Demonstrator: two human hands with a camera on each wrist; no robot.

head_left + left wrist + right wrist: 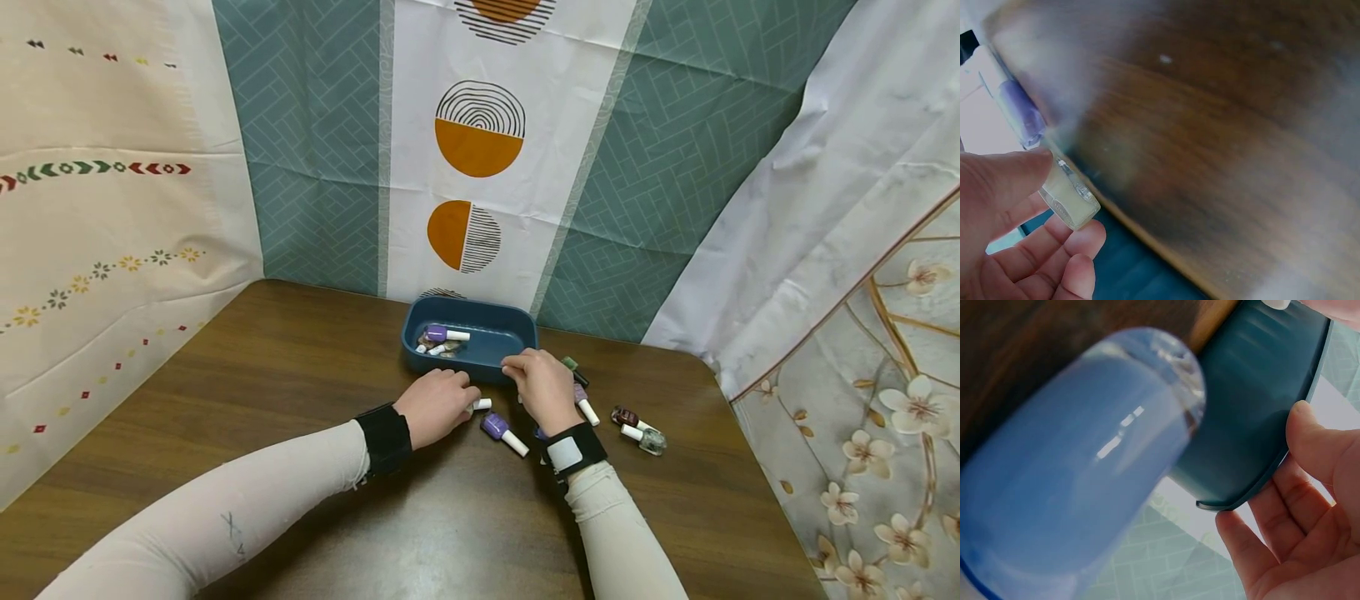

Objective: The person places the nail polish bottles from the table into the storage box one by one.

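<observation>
My left hand [437, 405] pinches a small nail polish bottle [1071, 199] between thumb and fingers, just in front of the blue tray [471, 305]. Clear glass with pale cream polish shows in the left wrist view; its white cap [483, 404] points right in the head view. At the tray's near right corner, my right hand [542, 387] grips the wall, thumb on the rim and fingers beneath. Inside the tray's left end lies a purple nail polish bottle [437, 333] on several others. Another purple bottle [495, 426] lies on the table between my hands.
A blue bottle [1085, 469] looms large beside the right wrist. Right of that hand lie a green bottle [570, 363], a lilac bottle [581, 393], a dark red bottle [625, 416] and a glittery clear bottle [652, 442]. Hanging cloths [322, 167] stand behind the brown table [300, 358].
</observation>
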